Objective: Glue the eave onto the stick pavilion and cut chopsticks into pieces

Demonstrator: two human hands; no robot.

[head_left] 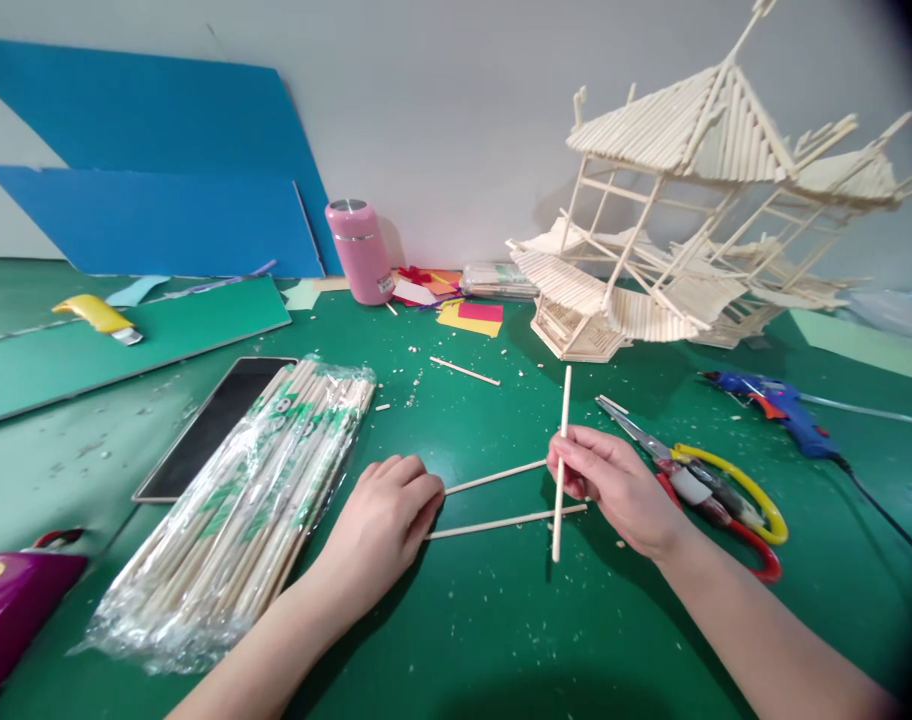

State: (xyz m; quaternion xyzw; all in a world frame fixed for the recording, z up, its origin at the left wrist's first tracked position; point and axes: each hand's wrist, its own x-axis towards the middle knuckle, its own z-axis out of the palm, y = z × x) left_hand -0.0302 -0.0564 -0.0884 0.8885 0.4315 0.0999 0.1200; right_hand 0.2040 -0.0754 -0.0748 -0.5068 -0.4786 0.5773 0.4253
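My right hand (613, 485) pinches a pale wooden stick (563, 400) between thumb and fingers, its length running nearly away from me. It is over the right ends of two long wooden sticks, the farther one (497, 477) and the nearer one (501, 523), which lie roughly side by side on the green table. My left hand (388, 515) is closed over their left ends, with the fingertips hidden beneath it. Scissors (688, 470) with red and yellow handles lie just right of my right hand. A plastic-wrapped pack of disposable chopsticks (253, 510) lies left of my left hand.
A stick-built pavilion model (651, 230) stands at the back right. A blue glue gun (782, 410) with its cord lies at right. Further left are a phone (216, 430), a yellow cutter (96, 315), blue boards (156, 220) and a purple object (21, 610). A pink flask (360, 252) stands behind.
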